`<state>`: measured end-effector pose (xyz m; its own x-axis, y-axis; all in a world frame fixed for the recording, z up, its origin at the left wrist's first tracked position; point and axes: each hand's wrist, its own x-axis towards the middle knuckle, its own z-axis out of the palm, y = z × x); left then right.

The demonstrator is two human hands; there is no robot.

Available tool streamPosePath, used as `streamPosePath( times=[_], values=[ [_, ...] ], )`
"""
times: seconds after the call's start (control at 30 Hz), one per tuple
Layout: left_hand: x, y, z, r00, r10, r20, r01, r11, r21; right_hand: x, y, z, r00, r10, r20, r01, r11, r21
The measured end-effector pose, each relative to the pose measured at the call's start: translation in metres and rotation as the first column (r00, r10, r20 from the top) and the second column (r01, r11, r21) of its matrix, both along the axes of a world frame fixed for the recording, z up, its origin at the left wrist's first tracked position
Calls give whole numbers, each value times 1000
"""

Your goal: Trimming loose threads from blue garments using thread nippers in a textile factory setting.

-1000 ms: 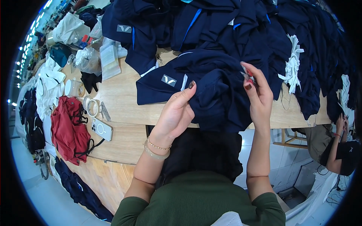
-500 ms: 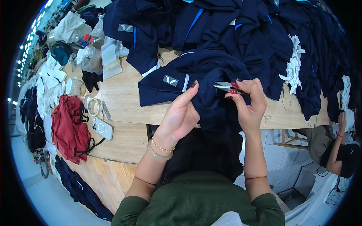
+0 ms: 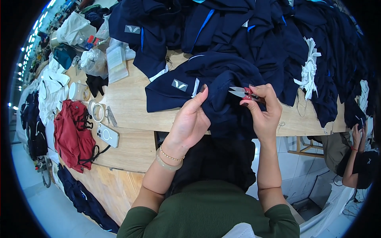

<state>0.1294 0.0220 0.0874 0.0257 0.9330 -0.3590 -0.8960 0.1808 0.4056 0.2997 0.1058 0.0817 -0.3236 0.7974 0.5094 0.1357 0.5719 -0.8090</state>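
A navy garment (image 3: pixel 166 93) with a grey patch and a white tag lies bunched at the table's near edge. My left hand (image 3: pixel 189 121) holds its folded part, thumb up on the near side, the other fingers mostly hidden by cloth. In my right hand (image 3: pixel 265 107) is a pair of thread snips (image 3: pixel 240 92) with red grips, pinched between thumb and fingers. Their blades point left, slightly apart, just over the fold of the garment. I cannot tell whether a thread lies between them.
Navy garments (image 3: pixel 234 31) are heaped across the far side. A bundle of white strips (image 3: pixel 308 71) lies on them at right. To the left are a phone (image 3: pixel 108 135), tape rolls (image 3: pixel 98 112), a red garment (image 3: pixel 73 135) and plastic bags (image 3: pixel 94 63). A co-worker's hand (image 3: pixel 356 137) shows at far right.
My right hand and the snips have shifted slightly right, and the blades look a little wider apart. My left hand stays almost still. The co-worker's hands have moved at far right.
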Motion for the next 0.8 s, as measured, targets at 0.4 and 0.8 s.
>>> streamPosePath(
  times=[0.4,0.8],
  values=[
    [4,-1,6,1000,1,8,-1,1000,-5,-3,4,-3,1000,-1,-14,2,999,46],
    [7,-7,3,945,139,-295,-105,986,128,3,12,28,964,81,253,-125,979,163]
  ],
)
